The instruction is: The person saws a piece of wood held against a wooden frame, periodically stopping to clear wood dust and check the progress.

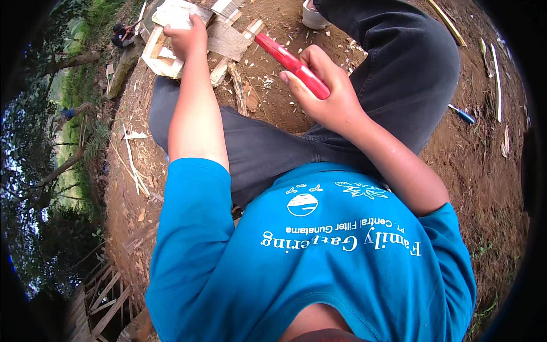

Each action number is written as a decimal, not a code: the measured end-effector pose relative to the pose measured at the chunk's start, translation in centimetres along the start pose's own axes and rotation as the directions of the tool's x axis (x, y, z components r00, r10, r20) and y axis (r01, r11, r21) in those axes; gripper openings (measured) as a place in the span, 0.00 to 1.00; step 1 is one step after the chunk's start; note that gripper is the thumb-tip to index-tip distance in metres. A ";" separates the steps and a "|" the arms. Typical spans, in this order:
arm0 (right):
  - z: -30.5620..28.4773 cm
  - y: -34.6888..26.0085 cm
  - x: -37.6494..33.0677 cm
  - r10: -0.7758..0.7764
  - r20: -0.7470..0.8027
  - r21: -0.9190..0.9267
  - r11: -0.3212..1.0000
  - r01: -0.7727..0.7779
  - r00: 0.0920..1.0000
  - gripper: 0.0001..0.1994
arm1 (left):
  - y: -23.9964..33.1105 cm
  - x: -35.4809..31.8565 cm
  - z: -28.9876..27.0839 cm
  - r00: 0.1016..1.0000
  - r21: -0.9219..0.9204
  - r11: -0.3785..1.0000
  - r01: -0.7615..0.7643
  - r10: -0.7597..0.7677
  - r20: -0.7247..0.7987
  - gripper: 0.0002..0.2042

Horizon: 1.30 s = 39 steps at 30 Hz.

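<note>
My left hand [191, 40] is closed on the edge of a pale wooden piece [174, 12] at the top left, with the thumb on its upper face. Below that piece, a small wooden frame [152, 50] with open gaps rests by my left knee. My right hand [330, 85] wraps around the red handle of a tool [288, 60], tilted toward the upper left. The tool's working end meets the wood, and I cannot make out its kind. A greyish flat piece [227, 41] and light wooden strips [219, 73] lie between the two hands.
Wood chips [279, 94] litter the brown soil between my crossed legs. A blue-handled tool [462, 114] lies right of my right knee. Long pale strips [497, 82] are farther right. Another person [121, 35] is at the far left, near a log [124, 71] and greenery.
</note>
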State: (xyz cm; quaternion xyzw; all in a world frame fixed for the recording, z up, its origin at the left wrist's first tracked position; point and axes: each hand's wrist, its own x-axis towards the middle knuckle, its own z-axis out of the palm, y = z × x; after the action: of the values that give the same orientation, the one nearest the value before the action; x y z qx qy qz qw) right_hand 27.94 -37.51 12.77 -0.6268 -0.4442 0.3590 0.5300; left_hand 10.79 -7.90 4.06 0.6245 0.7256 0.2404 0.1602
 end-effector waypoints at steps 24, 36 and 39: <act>0.5 -1.5 -2.7 0.095 0.026 0.002 0.995 -0.095 0.995 0.15 | -5.6 2.0 -7.3 0.774 0.351 0.798 -0.490 0.213 0.596 0.28; 0.6 -2.9 -0.9 0.059 0.289 -0.031 0.998 -0.052 0.956 0.19 | -11.3 6.8 -4.4 0.676 0.259 0.814 -0.520 0.207 0.707 0.28; 1.7 -2.4 -0.4 0.162 0.222 0.219 0.953 -0.211 0.961 0.18 | -9.2 6.4 -4.3 0.683 0.248 0.828 -0.503 0.205 0.701 0.28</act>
State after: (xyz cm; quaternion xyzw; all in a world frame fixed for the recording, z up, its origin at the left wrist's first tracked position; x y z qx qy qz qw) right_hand 25.78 -37.17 14.79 -0.5577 -0.3873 0.5206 0.5177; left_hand -0.25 -3.24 3.01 0.8183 0.5197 -0.1261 0.2108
